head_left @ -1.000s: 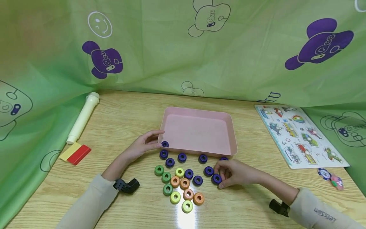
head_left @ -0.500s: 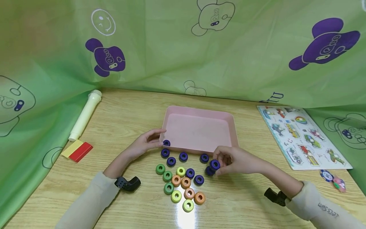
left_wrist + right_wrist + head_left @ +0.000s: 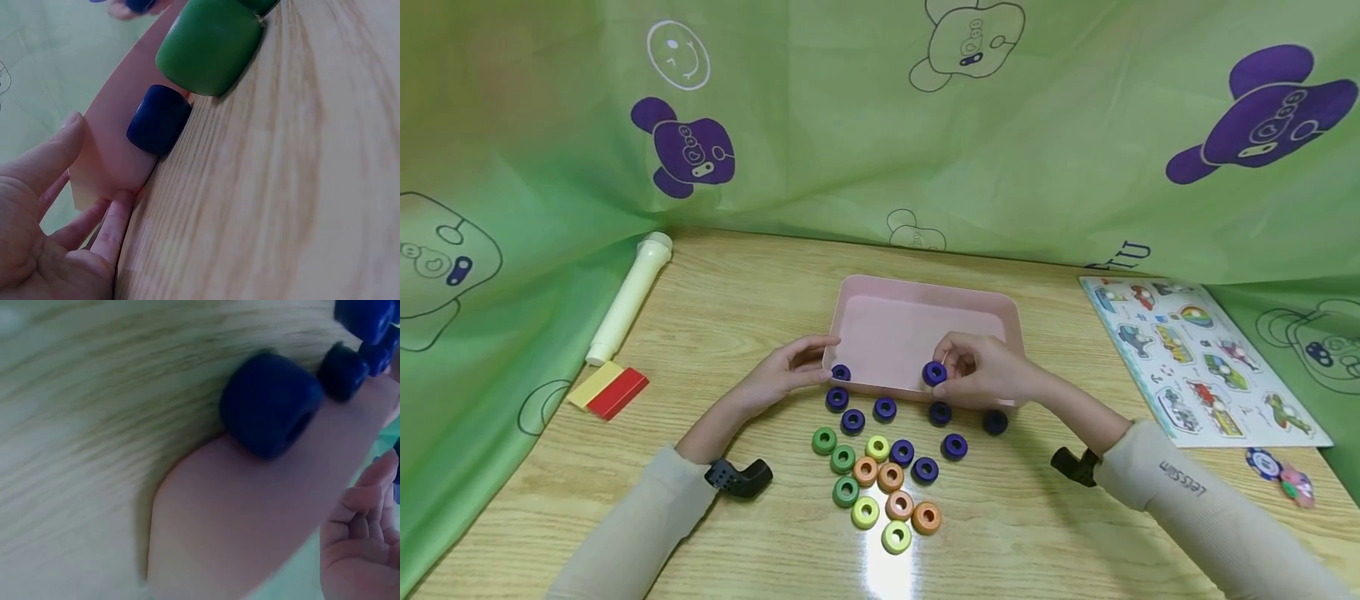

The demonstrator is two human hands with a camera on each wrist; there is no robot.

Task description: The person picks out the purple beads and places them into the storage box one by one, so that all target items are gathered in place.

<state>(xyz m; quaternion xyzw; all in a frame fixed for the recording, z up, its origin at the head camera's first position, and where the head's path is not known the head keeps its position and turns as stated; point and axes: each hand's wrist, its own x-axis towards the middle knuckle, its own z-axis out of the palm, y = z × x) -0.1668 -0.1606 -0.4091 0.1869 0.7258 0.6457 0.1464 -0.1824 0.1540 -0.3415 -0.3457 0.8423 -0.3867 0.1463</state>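
Observation:
My right hand [image 3: 985,371] pinches a dark blue ring bead [image 3: 934,372] between thumb and fingers, above the near side of the pink tray [image 3: 887,329]. In the right wrist view, that hand [image 3: 359,550] shows at the right edge, the held bead mostly cut off. At the tray's near left corner, my left hand [image 3: 786,371] holds the wall, its thumb and fingers either side of the corner, as the tray wall [image 3: 109,150] shows in the left wrist view. One blue bead [image 3: 840,372] lies inside the tray by that hand.
Several blue beads [image 3: 885,409] lie along the tray's near side. Closer to me are several green [image 3: 842,458], orange [image 3: 891,477] and yellow [image 3: 897,537] beads. A picture puzzle board [image 3: 1202,362] lies right; a white tube [image 3: 630,298] and red-yellow block [image 3: 609,390] lie left.
My right hand has picked a blue bead from the right of the group, lifted it and carried it left and away from me over the tray. The left hand stays at the corner.

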